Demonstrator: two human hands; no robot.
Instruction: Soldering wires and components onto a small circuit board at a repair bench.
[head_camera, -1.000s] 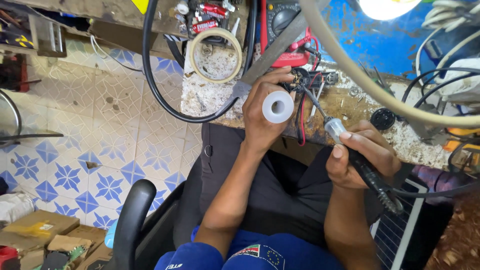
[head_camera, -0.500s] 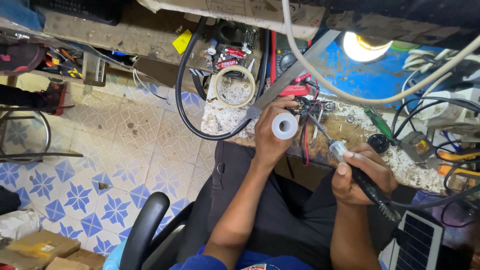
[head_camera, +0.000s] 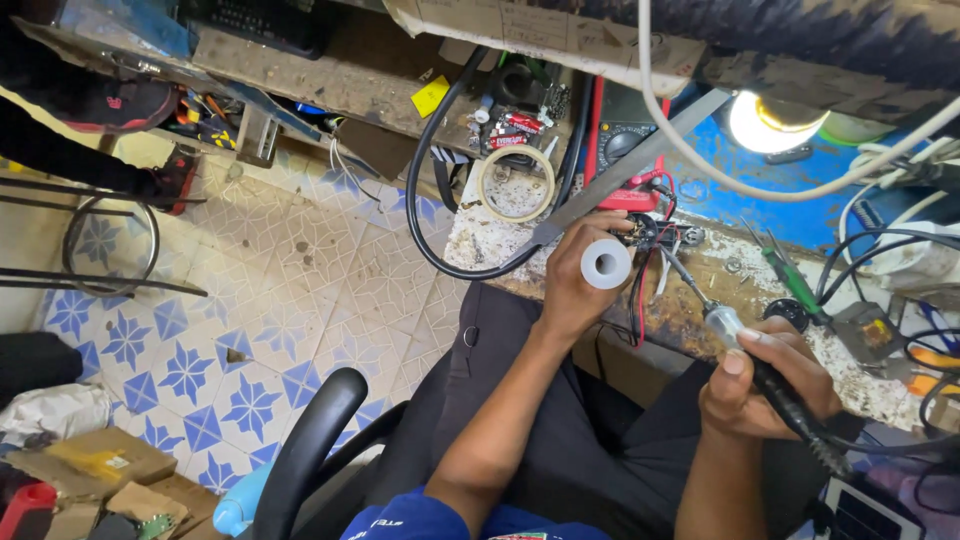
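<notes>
Soldering step in hand: left hand (head_camera: 580, 285) grips a white spool (head_camera: 606, 264) over the small part (head_camera: 640, 232) at the bench (head_camera: 700, 300) edge; right hand (head_camera: 765, 380) closed round the soldering iron (head_camera: 725, 325) (tip aimed there). Next likely needs tip and wire meeting precisely.

Black cable (head_camera: 430, 215) and tape ring (head_camera: 516, 183) are crowding the bench at upper centre. Red wires (head_camera: 640, 300) are hanging between both hands. Tiled floor (head_camera: 250, 320) at left is staying open.
</notes>
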